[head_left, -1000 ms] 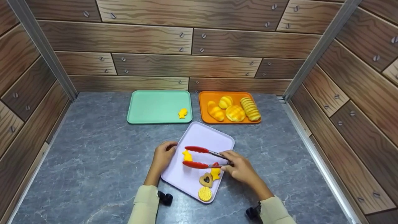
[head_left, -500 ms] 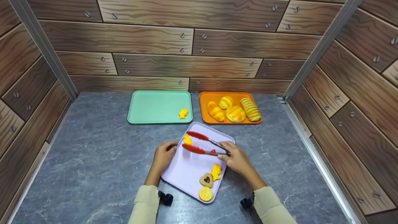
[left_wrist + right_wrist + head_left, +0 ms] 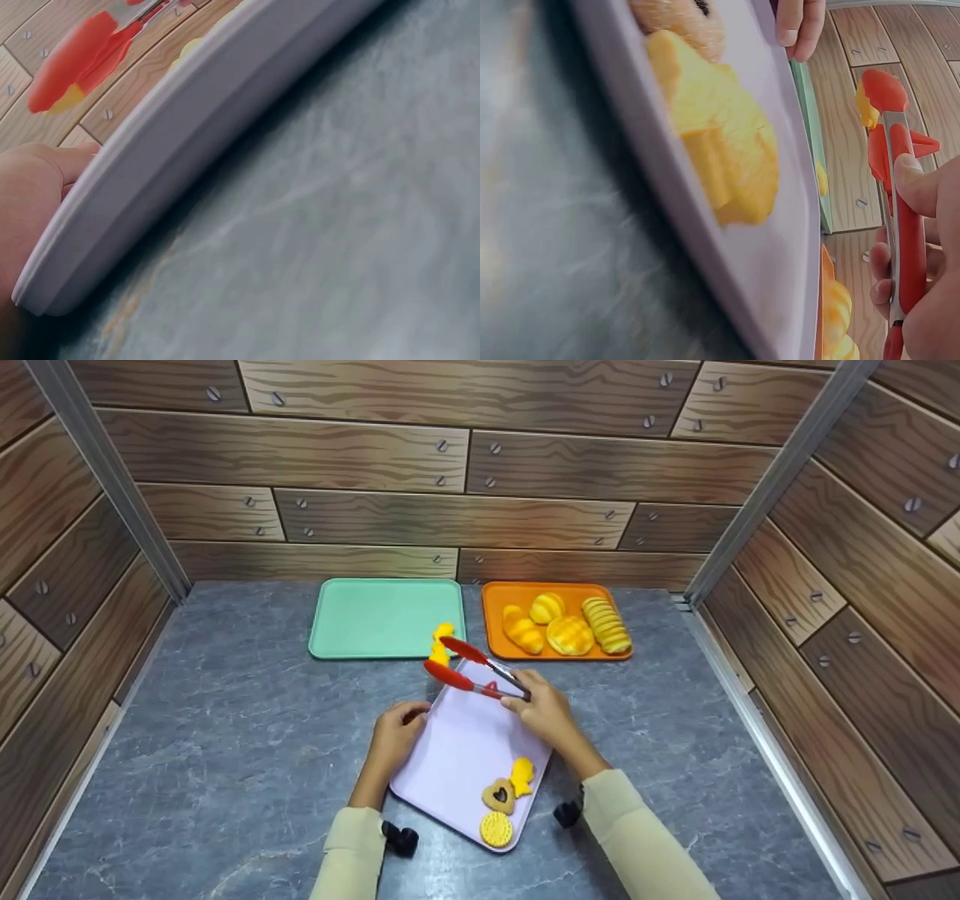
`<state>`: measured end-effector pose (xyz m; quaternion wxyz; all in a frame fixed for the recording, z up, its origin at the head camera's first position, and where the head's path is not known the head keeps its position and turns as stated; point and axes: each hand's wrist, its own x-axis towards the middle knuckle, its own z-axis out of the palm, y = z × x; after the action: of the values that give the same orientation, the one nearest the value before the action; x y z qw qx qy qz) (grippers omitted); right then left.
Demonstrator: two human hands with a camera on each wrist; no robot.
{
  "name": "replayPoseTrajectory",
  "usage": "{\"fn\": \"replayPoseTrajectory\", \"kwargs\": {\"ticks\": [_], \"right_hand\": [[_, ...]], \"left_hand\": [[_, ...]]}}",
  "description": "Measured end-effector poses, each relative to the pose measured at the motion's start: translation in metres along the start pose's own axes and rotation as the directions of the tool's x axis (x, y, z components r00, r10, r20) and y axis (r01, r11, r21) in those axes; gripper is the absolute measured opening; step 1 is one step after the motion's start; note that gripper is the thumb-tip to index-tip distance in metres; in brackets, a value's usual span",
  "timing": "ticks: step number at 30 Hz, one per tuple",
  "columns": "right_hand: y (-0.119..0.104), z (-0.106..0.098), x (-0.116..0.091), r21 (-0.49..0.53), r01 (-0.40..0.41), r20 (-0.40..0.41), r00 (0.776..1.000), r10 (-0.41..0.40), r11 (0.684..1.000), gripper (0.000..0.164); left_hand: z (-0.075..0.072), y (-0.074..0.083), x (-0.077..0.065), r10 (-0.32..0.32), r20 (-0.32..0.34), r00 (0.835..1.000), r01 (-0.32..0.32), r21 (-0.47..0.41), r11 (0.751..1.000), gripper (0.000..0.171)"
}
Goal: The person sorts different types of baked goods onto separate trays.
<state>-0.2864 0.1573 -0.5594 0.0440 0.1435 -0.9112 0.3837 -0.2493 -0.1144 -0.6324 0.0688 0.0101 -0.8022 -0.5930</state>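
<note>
My right hand (image 3: 546, 706) grips red-tipped tongs (image 3: 448, 674), and a yellow fish-shaped cracker (image 3: 438, 655) is pinched between the tips. In the head view this cracker overlaps the front right edge of the green tray (image 3: 367, 619), just below another yellow fish cracker (image 3: 445, 629) there. My left hand (image 3: 397, 739) holds the left rim of the lilac tray (image 3: 454, 757), its fingers over the edge. At that tray's near right lie a third fish cracker (image 3: 522, 775), a heart cookie with a dark centre (image 3: 499, 796) and a round yellow cracker (image 3: 496, 829).
An orange tray (image 3: 491, 649) at the back right bears several bread pieces, among them a long striped loaf (image 3: 605, 625). Wood-patterned walls (image 3: 367, 517) close in the back and sides of the grey marbled tabletop (image 3: 247, 735).
My right hand has moved away from me and slightly left, carrying the tongs and pinched fish cracker from over the lilac tray to the green tray's edge. My left hand stays put.
</note>
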Motion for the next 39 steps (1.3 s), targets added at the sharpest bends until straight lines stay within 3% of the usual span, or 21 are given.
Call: {"fn": "replayPoseTrajectory", "kwargs": {"ticks": [9,20,26,39], "right_hand": [[-0.013,0.019,0.028,0.029,-0.011,0.017,1.000,0.010,1.000,0.058],[-0.024,0.045,0.059,-0.060,0.040,-0.004,0.999,-0.041,0.997,0.049],[-0.028,0.064,0.073,-0.111,0.015,-0.009,1.000,-0.017,0.994,0.047],[-0.039,0.097,0.080,0.016,-0.038,0.025,0.999,0.037,0.999,0.045]], "left_hand": [[0.000,0.002,-0.001,0.006,-0.007,1.000,-0.006,-0.013,1.000,0.019],[-0.001,0.003,-0.001,0.021,-0.004,1.000,-0.021,-0.002,1.000,0.019],[-0.002,0.002,0.000,0.052,-0.010,0.999,-0.052,0.012,0.999,0.019],[0.000,0.002,0.000,0.052,0.000,0.999,-0.052,0.000,0.999,0.020]]}}
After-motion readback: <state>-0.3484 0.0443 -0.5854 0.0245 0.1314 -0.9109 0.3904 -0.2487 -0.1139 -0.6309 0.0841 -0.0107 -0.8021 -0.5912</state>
